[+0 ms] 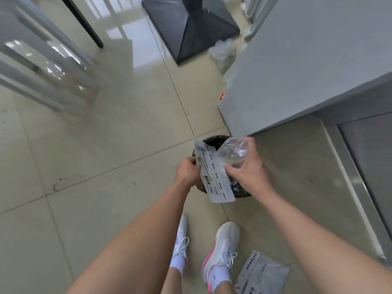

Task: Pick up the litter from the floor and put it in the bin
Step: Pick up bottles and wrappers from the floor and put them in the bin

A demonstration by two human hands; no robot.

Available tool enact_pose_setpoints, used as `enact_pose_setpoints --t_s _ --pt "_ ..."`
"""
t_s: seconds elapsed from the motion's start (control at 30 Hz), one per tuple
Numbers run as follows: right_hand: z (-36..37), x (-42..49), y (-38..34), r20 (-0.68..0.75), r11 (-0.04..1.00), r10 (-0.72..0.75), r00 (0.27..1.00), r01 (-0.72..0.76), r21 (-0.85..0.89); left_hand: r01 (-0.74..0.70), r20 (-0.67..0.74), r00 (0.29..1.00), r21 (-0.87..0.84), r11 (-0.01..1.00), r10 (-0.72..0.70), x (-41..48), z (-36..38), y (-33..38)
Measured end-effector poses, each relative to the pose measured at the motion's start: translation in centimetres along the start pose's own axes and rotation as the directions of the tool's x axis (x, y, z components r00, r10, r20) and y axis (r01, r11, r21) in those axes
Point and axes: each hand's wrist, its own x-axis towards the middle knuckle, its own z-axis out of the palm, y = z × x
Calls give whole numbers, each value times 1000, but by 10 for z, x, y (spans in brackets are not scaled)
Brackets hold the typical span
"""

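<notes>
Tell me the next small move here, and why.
Probably let go of both items: the left hand pinches a printed wrapper and the right hand grips a clear bottle, both over the dark bin. A grey bag on the floor waits next.

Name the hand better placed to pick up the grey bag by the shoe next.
Right, likely. The grey bag lies outside the right shoe, on the side of the right hand, which must first drop its clear bottle into the bin.
</notes>
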Motion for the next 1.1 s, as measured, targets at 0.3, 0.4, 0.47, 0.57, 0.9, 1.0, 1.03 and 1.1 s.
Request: enact_pose_setpoints --t_s 0.3,0.4,0.47,0.57,0.9,1.0,1.03,1.1 --pt "87 72 71 260 847 -302 917 383 -369 39 -61 997 -67 997 -44 57 16 -56" --pt "91 81 74 352 766 -285 892 432 -476 60 -122 988 -238 969 -91 58 -4 -55" --pt "84 82 73 434 705 -214 875 446 -551 62 -112 989 -283 957 -97 53 -14 -49" --pt "59 68 60 434 734 -133 891 383 -561 41 -65 997 -160 986 -52 31 -22 -31" --pt "-125 -104 -61 288 903 32 957 96 -420 -325 71 932 601 730 356 -190 -47 78" --pt "-191 -167 -111 186 934 40 982 30 -357 -419 156 876 716 559 457 -281 -65 116" --pt "-212 -188 -127 150 941 42 988 11 -338 -443 187 857 743 501 480 -311 -72 128" --pt "-250 -228 -153 75 952 55 996 -29 -305 -490 243 809 781 387 535 -363 -84 149"
